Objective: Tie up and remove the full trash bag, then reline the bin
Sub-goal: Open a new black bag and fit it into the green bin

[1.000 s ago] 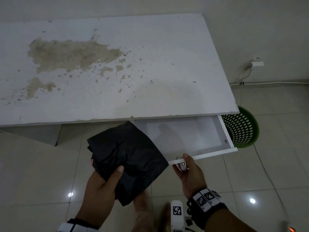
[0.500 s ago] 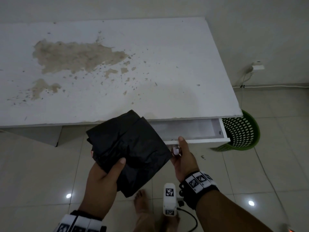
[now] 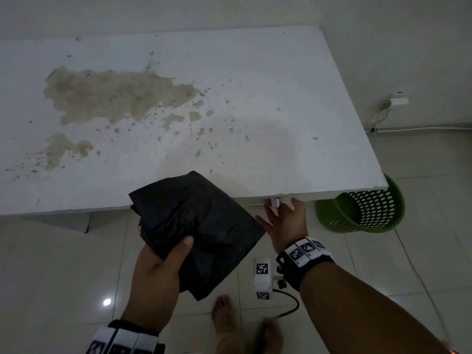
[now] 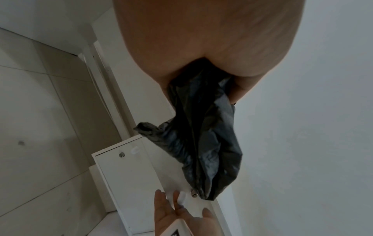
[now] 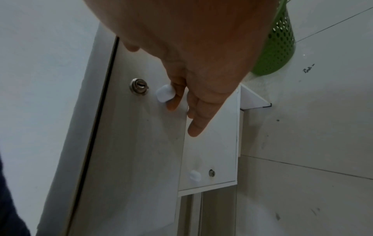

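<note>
My left hand (image 3: 163,264) grips a folded black trash bag (image 3: 204,226) in front of the desk edge, thumb on top; the bag (image 4: 203,143) hangs crumpled from the palm in the left wrist view. My right hand (image 3: 282,215) is open, its straight fingers (image 5: 193,126) laid against the shut white drawer front (image 5: 141,143), one fingertip beside the white knob (image 5: 164,93). The green perforated bin (image 3: 362,208) stands on the floor under the desk's right corner, about a hand's width right of my right hand.
The stained white desk top (image 3: 229,98) fills the upper view. A key lock (image 5: 138,86) sits by the knob, and a second knobbed drawer (image 5: 210,159) is lower down. A wall socket and cable (image 3: 398,100) are at right. My bare feet (image 3: 224,320) stand on the tiled floor.
The drawer, open a second ago, has been pushed fully shut under the desk top by my right hand, whose fingers have now straightened off the knob. The bag has moved up with my left hand.
</note>
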The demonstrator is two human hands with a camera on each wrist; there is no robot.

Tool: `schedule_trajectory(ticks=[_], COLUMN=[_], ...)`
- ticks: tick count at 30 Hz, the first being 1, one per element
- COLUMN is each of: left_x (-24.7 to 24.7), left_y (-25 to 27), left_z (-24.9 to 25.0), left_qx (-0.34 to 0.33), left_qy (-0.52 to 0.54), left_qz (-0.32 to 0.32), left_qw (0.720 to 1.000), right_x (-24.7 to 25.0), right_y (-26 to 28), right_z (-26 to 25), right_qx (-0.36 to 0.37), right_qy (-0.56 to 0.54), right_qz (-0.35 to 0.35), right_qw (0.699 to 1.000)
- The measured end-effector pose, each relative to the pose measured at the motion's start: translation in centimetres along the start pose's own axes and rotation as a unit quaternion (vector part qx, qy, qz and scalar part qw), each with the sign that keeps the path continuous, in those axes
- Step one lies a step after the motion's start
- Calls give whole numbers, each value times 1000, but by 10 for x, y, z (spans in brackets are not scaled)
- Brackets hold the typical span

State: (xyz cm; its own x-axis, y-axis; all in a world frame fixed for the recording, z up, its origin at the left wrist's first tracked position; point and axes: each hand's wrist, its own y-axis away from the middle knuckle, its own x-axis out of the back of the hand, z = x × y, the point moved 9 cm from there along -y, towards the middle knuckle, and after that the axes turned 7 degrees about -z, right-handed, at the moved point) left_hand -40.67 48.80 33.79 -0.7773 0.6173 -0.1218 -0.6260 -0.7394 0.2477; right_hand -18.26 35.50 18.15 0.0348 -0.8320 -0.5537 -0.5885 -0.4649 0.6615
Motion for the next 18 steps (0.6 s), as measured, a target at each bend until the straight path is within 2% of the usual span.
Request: schedule_trajectory(ticks=[5,8,10,12,14,16,18], left_x=[-16,-32,-44,-60,-80,-100,-121], left_y=[-18,-24,-27,-28,-29,-29,-25], left_z=[11,16,14,11,8,4,2], left_qx=[23,48,66,86,111,120,119], left_qy=[39,77,95,99,82,31,-35], left_qz=[-41,-79,-99,-124,-153,-175,-195], left_qw=[998,993,988,984,979,977,973], right_x=[-1,6,9,3,-8,-14,-8], right_y=[-6,9,22,48,82,115,137], right_z=[-8,-16,-17,-25,-35,-58,-86], right_qx=[-8,-31,-63,-84,-106,-90,-50], right_qy=[65,126,149,127,99,82,109], right_qz=[33,63,47,-5,-90,-163,-213], right_qw=[997,990,986,988,985,979,970])
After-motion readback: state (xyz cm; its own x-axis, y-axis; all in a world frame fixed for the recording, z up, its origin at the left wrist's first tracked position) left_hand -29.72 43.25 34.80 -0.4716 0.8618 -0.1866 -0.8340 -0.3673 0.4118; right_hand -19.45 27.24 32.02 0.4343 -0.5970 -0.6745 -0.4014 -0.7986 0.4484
